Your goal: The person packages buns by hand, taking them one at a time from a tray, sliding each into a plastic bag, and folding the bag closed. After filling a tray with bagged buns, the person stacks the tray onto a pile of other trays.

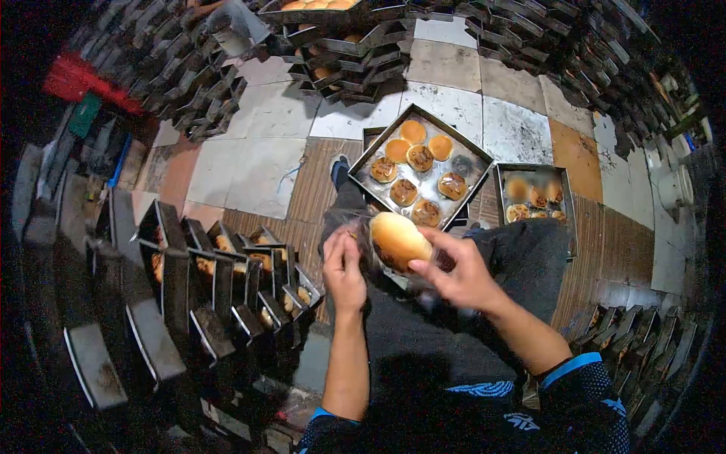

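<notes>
My right hand (463, 276) grips a round bun (398, 240) from its right side, thumb near the lower edge. The bun has a smooth golden top and a dark browned underside, and it is held tilted over my lap. Just left of it, my left hand (345, 266) is closed, fingers pinched on what looks like a thin clear plastic wrapper (358, 224); its outline is faint. Beyond the hands, a square metal tray (361, 163) carries several buns (420, 157), some pale, some with dark tops and a shiny film.
A smaller tray (568, 198) with more buns lies at the right. Stacked metal pans (215, 265) with bread fill the left side. Another pan stack (355, 53) stands at the back, and more pans (635, 333) are at lower right. Tiles (261, 174) cover the floor.
</notes>
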Demonstrator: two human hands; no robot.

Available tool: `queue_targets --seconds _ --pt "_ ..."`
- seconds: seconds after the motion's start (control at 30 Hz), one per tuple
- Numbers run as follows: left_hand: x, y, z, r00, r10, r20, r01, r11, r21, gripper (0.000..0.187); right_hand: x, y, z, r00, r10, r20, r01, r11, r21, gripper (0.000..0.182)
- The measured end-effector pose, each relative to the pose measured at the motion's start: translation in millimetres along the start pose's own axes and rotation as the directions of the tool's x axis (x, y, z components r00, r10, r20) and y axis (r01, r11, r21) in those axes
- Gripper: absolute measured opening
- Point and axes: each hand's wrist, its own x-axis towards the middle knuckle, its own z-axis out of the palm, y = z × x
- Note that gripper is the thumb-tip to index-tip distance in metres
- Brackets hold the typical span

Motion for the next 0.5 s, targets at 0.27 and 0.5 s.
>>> queue_targets --seconds 0.27,0.5 --pt "-62 82 36 0.986 0.028 0.166 0.086 0.764 -0.639 0.069 -33 -46 33 0.844 -0.5 0.196 0.519 0.666 -0.536 0.055" --pt "-38 91 -9 0.93 -0.216 0.298 0.364 0.414 -0.834 0.074 -86 -17 29 0.802 -0.38 0.46 0.509 0.838 -0.196 0.042"
